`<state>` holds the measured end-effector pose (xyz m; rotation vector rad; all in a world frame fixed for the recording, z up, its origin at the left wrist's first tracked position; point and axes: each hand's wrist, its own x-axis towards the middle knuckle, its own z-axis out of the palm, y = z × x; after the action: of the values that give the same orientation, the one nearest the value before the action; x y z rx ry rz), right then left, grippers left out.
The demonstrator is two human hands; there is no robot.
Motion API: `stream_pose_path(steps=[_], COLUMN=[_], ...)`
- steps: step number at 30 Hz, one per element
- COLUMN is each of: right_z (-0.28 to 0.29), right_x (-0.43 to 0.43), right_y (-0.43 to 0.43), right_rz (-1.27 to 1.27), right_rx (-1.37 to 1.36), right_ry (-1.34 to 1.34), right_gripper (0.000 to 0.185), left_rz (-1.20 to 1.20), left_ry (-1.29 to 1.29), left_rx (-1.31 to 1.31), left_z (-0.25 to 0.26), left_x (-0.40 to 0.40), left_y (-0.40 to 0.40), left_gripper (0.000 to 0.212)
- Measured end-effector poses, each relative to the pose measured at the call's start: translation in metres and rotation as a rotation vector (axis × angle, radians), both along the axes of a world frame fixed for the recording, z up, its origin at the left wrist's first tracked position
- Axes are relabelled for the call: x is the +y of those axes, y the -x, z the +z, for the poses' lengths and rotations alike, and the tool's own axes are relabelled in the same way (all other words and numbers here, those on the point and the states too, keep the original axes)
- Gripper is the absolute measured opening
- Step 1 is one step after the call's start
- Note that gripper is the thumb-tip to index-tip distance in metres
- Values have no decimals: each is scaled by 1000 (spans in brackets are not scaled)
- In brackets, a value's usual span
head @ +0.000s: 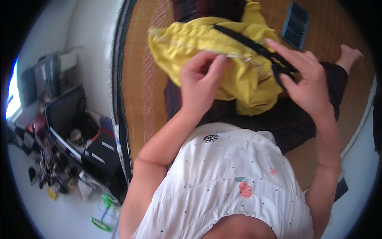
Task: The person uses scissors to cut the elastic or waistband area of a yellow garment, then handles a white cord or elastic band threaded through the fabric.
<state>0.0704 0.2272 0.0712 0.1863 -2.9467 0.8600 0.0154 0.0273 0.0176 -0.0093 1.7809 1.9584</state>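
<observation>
Yellow gathered fabric [185,38] lies across my lap, over dark trousers. My left hand [200,74] pinches its pale seam or a thread between thumb and forefinger near the middle. In my right hand [301,71] are black-handled scissors [253,44], held by the handles and pointing up and left over the fabric. My right fingers are spread around the handles. What exactly my left fingertips pinch is too small to tell.
I sit on a brown woven mat [134,104] with a dark edge. A flat blue-edged item [295,25] lies at the upper right, near a bare foot [350,56]. At the left stand an open dark case [65,107] and a green-framed object [101,224].
</observation>
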Motion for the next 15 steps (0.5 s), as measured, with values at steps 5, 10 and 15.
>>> stream_pose_path(steps=[5,10,15], right_z=[-25,-56,-60], right_x=[-18,-40,-56], right_y=[0,-7,1], right_rz=[-159,-338,-423], right_rx=[-179,-256,-314], right_ry=[536,949,1095], right_gripper=[49,42,37], left_rz=[57,-115,-379], left_ry=[31,389,795], left_rx=[-48,801,1215], left_z=[4,14,6], left_x=[-18,-24,-26], left_y=[-4,3,34], left_gripper=[12,12,23])
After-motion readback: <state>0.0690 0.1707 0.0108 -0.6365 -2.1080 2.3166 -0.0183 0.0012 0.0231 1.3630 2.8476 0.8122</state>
